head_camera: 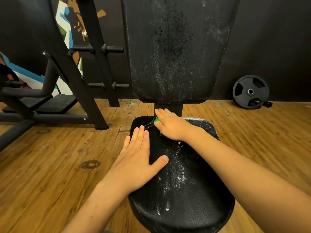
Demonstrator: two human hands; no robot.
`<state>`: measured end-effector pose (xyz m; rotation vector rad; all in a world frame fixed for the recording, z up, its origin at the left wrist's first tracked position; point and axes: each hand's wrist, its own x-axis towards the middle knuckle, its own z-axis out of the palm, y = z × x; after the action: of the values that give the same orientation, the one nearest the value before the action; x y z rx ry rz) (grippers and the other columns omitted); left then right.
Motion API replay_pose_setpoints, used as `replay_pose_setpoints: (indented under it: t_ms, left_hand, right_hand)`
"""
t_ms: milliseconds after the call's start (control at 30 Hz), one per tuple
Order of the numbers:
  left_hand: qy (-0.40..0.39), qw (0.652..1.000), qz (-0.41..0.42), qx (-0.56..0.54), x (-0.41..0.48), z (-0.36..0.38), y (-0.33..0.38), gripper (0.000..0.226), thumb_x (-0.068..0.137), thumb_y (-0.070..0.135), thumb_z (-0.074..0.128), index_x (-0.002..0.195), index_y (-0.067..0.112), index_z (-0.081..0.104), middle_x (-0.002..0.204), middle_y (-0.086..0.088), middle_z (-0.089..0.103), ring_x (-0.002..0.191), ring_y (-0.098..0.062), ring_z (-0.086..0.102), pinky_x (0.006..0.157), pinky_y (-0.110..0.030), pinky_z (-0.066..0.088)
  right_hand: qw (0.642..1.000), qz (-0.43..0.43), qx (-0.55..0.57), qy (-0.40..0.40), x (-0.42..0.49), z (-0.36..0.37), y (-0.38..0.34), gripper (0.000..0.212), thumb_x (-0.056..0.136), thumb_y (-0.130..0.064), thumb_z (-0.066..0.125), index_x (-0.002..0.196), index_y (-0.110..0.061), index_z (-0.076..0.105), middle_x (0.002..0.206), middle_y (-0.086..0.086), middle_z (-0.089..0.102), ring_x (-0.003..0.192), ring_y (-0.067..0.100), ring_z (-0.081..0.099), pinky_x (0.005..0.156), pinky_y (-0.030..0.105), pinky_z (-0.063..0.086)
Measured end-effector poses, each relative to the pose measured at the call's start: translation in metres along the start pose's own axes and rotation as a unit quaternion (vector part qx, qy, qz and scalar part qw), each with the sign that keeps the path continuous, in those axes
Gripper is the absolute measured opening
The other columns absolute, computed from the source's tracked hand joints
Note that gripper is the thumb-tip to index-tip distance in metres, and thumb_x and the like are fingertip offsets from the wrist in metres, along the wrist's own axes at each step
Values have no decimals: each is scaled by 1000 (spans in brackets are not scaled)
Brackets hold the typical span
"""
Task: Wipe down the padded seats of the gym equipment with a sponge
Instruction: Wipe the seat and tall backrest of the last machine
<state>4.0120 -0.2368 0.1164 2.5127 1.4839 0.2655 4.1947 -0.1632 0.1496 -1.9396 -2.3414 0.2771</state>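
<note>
I see the green sponge (156, 120) at the far end of the padded seat (185, 190), mostly covered by my right hand (171, 126), fingers flat on it. My left hand (136, 158) lies spread on the seat's left edge, below the backrest (173, 56).
</note>
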Motion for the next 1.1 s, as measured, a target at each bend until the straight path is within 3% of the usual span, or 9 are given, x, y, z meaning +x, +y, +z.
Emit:
replay_pose_setpoints:
  t_ms: [233,467,600,833,967,1100]
  left_hand:
    - [-1,1000,5,1,0,0,0,99,94,74,28,157,15,-20,163,-2,-31,147,-11,-31,119,-32,-17]
    - [-4,1000,1,-1,0,-1,0,83,102,61,25,158,15,-17,164,-1,-27,148,-10,-28,118,-31,-17]
    - [-9,1000,-4,-13,0,-1,0,73,106,51,22,159,15,-13,166,-2,-24,150,-11,-25,119,-31,-16]
    - [-12,1000,-7,-15,0,-1,0,72,107,49,24,159,15,-12,166,-2,-23,151,-11,-23,119,-31,-15]
    - [-9,1000,-11,-22,1,0,-1,71,107,48,23,159,15,-13,166,-2,-23,150,-11,-23,121,-32,-14]
    - [-4,999,-5,-38,-1,0,-1,68,106,49,15,159,18,-14,165,1,-24,149,-8,-25,121,-31,-15]
  right_hand:
    - [1000,-16,-14,-11,-31,8,15,61,112,-39,27,164,-17,5,171,3,-2,157,20,-5,124,32,0]
    - [1000,21,-17,11,-8,5,5,58,112,-31,28,162,-8,13,170,12,8,157,29,4,125,43,9]
    - [999,28,-12,16,-27,12,-3,59,111,-31,31,161,-7,12,170,13,8,157,29,4,125,41,7]
    - [997,58,-20,52,-28,27,-6,54,109,-33,30,155,-6,28,163,15,25,152,31,16,123,45,19]
    - [996,75,-25,49,-12,26,-7,58,109,-33,29,158,-3,23,166,17,18,154,36,10,125,48,15]
    - [994,86,-8,65,-21,29,-12,57,108,-33,31,156,-3,26,164,17,23,152,33,16,124,47,18]
